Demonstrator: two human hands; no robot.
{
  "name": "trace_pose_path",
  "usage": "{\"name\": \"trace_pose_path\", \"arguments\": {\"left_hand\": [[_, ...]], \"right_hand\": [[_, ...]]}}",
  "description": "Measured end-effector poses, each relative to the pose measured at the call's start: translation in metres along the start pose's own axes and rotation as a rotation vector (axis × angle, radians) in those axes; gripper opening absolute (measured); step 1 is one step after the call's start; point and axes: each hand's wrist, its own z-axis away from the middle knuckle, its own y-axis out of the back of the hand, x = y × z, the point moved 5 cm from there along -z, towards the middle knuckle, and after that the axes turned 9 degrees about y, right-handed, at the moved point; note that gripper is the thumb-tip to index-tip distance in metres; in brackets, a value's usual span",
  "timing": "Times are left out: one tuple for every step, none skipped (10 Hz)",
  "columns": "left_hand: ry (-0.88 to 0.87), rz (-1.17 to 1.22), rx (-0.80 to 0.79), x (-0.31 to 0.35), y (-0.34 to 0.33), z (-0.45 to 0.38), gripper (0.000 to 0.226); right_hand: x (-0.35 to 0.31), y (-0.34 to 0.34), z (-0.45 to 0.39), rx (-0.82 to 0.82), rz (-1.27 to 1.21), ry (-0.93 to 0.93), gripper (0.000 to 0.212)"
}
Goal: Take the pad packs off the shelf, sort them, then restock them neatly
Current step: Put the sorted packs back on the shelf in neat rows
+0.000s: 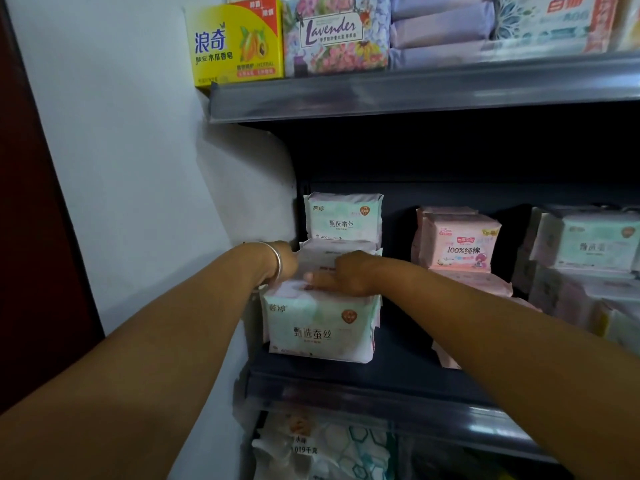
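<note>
A row of mint-green pad packs stands at the left end of the dark shelf (398,372). The front pack (320,327) faces me and another (343,216) rises at the back. My right hand (346,273) lies on top of the front packs, fingers stretched leftward and pressing down. My left hand (285,261), a silver bangle on its wrist, reaches behind the front pack at the row's left side; its fingers are hidden. Pink pad packs (457,242) stand in the middle of the shelf, and more green packs (588,244) sit at the right.
A white wall (138,168) closes in on the left of the shelf. The upper shelf carries a yellow soap box (235,43) and a Lavender pack (336,32). Below the shelf edge, more packaged goods (322,448) fill the lower shelf.
</note>
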Motion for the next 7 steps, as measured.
{"name": "trace_pose_path", "arguments": {"left_hand": [[0.006,0.013,0.058,0.003,0.002,-0.008,0.034],[-0.002,0.067,0.028,0.011,-0.001,-0.023,0.036],[0.004,0.154,-0.038,0.013,-0.01,-0.042,0.039],[0.02,0.268,-0.049,0.014,-0.009,-0.049,0.039],[0.019,0.233,-0.016,0.014,-0.008,-0.047,0.038],[-0.039,0.04,0.023,0.015,-0.014,-0.044,0.032],[-0.005,0.197,0.063,0.013,-0.012,-0.033,0.042]], "right_hand": [[0.009,0.002,-0.011,0.005,0.008,-0.049,0.073],[0.02,-0.005,-0.022,-0.02,0.01,-0.103,0.073],[0.022,-0.008,-0.028,-0.024,-0.02,-0.099,0.072],[0.023,-0.009,-0.032,-0.023,-0.033,-0.087,0.07],[0.025,-0.007,-0.031,-0.006,-0.046,-0.087,0.071],[0.029,-0.003,-0.026,0.052,-0.002,-0.102,0.069],[0.029,-0.007,-0.015,0.057,-0.011,-0.081,0.069]]}}
